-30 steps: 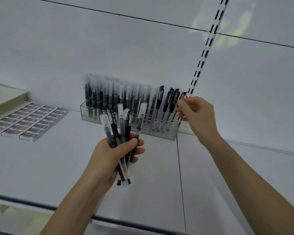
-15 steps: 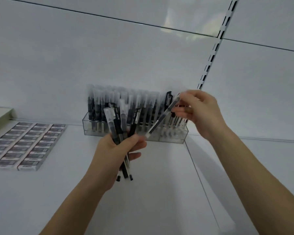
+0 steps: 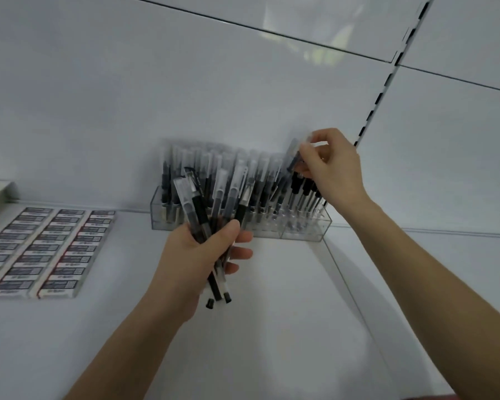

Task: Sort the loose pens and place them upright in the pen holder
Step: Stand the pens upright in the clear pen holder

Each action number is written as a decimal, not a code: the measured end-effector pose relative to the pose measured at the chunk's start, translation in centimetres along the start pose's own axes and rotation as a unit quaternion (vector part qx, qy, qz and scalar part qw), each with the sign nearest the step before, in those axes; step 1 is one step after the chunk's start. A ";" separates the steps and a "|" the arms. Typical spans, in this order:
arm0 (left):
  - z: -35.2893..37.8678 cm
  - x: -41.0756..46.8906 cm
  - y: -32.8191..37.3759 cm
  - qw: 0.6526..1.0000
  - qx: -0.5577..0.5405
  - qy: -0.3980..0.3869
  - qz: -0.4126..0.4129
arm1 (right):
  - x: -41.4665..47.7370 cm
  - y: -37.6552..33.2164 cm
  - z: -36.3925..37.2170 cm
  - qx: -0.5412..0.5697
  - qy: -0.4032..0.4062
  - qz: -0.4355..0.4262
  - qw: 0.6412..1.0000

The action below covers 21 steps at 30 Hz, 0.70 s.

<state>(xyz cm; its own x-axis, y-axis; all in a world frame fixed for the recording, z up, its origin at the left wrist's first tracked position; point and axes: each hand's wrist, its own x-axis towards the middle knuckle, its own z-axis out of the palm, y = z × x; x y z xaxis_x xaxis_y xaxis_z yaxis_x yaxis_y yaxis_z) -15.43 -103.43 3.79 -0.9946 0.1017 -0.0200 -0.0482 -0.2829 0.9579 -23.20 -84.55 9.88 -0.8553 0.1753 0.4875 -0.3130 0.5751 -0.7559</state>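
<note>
Holder, clear plastic, is set on the shelf against the back panel. Rows of pens are stood upright in it. Bundle of loose pens, caps up and fanned, is held just in front of the holder. It is gripped by the left hand, fingers and thumb curled round the barrels. Single pen, tilted, is pinched near its cap by the right hand above the holder's right end; its lower end is blurred. Boxes, flat, in three rows, are laid well left of the holder. Slotted upright is fixed behind the holder's right end.
</note>
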 end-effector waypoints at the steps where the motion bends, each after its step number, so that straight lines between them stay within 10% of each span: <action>1: 0.0 0.0 0.0 1.000 0.003 -0.003 0.002 | 0.2 -0.2 0.1 -0.009 -0.004 -0.005 1.000; 21: -0.3 0.5 0.0 0.999 -0.043 0.002 0.011 | 0.1 1.6 1.9 -0.091 -0.114 0.003 0.989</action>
<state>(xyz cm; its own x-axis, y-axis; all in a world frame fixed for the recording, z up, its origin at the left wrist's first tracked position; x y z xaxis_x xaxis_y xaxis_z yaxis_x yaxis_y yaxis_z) -15.94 -103.66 3.72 -0.9959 0.0905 -0.0005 -0.0337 -0.3656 0.9302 -24.56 -85.13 7.84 -0.9344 0.0058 0.3562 -0.2458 0.7131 -0.6565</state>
